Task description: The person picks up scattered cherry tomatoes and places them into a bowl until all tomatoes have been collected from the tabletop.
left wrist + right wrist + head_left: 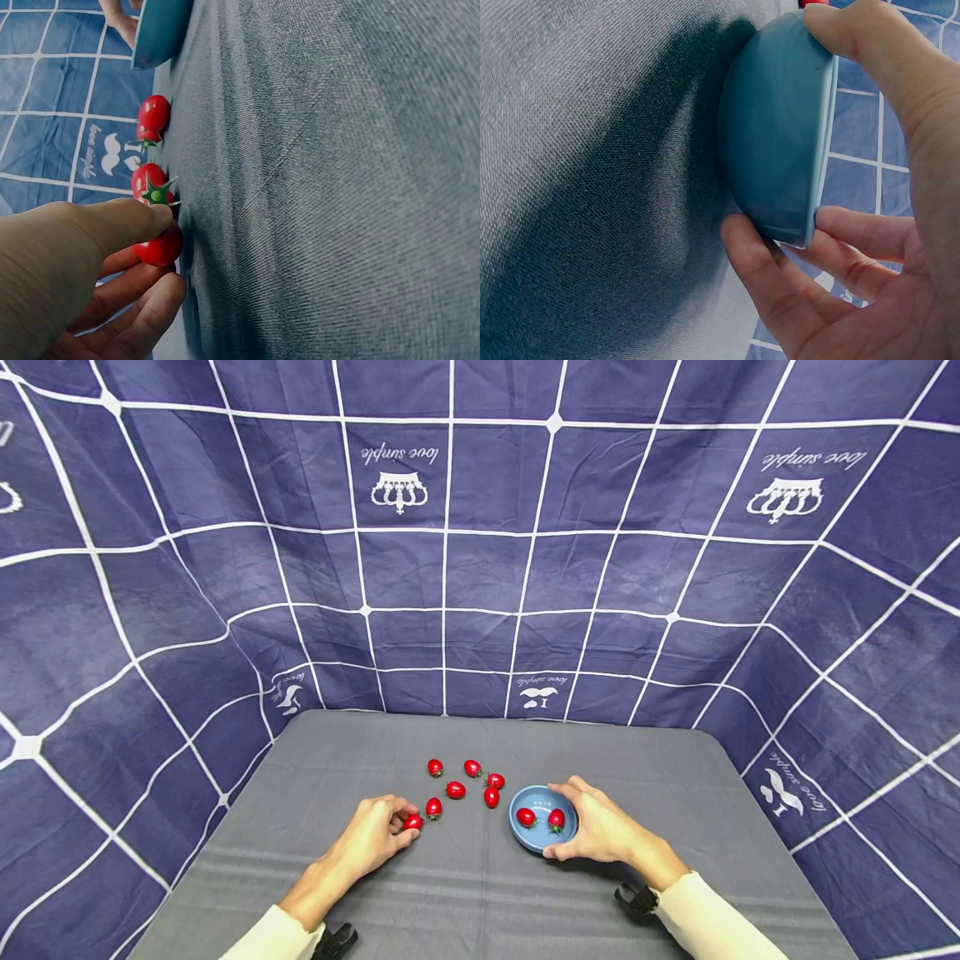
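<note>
Gray woven cloth (465,893), lightly creased, covered the table (615,752). Six small red tomatoes (455,790) lay scattered on it, two of them close together, and a blue bowl (772,135) stood right of that pair.

Left hand (371,837) pinching, right hand (604,828) gripping

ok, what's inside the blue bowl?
Two red tomatoes lie in the blue bowl. The patch of bowl floor beneath them is covered and can't be seen.
</note>
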A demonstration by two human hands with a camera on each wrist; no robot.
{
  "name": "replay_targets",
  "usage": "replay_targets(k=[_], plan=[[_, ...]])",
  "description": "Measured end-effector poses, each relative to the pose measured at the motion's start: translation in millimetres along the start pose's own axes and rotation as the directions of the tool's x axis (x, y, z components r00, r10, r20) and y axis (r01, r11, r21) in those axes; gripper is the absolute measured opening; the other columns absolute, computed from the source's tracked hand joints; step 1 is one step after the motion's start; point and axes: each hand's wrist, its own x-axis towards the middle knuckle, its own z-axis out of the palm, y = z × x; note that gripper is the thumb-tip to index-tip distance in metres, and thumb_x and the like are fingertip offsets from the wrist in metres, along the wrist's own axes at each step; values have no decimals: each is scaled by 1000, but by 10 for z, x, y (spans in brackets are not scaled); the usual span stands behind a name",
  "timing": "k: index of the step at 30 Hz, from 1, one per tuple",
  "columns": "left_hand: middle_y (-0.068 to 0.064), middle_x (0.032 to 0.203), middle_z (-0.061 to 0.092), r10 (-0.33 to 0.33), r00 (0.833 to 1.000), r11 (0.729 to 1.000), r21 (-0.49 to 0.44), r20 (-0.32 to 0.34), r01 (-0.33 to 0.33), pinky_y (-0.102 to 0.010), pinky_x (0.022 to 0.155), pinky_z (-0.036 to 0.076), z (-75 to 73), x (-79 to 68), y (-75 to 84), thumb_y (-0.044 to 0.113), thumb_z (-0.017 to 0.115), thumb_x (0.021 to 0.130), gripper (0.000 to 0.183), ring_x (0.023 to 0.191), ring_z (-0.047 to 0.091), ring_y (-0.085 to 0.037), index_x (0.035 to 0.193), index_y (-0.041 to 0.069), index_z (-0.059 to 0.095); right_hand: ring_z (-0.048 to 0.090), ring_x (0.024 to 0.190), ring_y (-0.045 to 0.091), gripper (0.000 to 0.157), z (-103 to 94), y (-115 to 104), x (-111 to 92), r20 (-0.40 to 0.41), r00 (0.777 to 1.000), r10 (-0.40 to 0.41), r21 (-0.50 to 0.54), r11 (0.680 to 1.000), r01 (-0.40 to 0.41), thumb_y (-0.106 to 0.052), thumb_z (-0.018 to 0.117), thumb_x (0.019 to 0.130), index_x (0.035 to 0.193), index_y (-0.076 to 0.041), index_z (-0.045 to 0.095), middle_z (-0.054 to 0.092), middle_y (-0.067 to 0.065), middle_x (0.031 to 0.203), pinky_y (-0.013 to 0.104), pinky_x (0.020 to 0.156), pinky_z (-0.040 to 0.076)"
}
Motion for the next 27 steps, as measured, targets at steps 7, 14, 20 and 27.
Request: replay_targets(k=[7,14,20,27], plan=[[0,91,77,13,1000,1000,2,-21,-13,-22,69,66,8,-4,42,1,98,88,22,76,72,2,107,4,86,74,107,12,103,5,11,-8,4,1000,-1,5,1000,1,-53,110,71,152,-1,72,70,-3,122,33,99,66],[-1,92,78,59,994,998,-6,-87,-60,-28,70,69,34,14,127,-1,95,89,20,76,73,0,106,3,86,73,106,13,105,-6,13,-4,-3,1000,-10,8,1000,10,-55,110,71,151,0,72,70,-1,121,33,97,66],[-2,94,80,36,994,999,3,-102,-36,-25,71,68,35,34,197,-1,95,88,22,77,73,0,108,4,86,74,107,13,105,-5,20,-3,1,1000,-6,7,1000,6,-55,110,71,151,0,71,70,-1,122,33,98,66],[1,94,79,3,996,1000,-2,-91,-3,-26,73,68,31,92,297,1,95,89,24,78,74,-4,110,8,88,74,107,13,104,-3,28,2,-5,1000,-13,15,1000,13,-54,111,71,151,1,72,70,-1,121,34,99,66]])
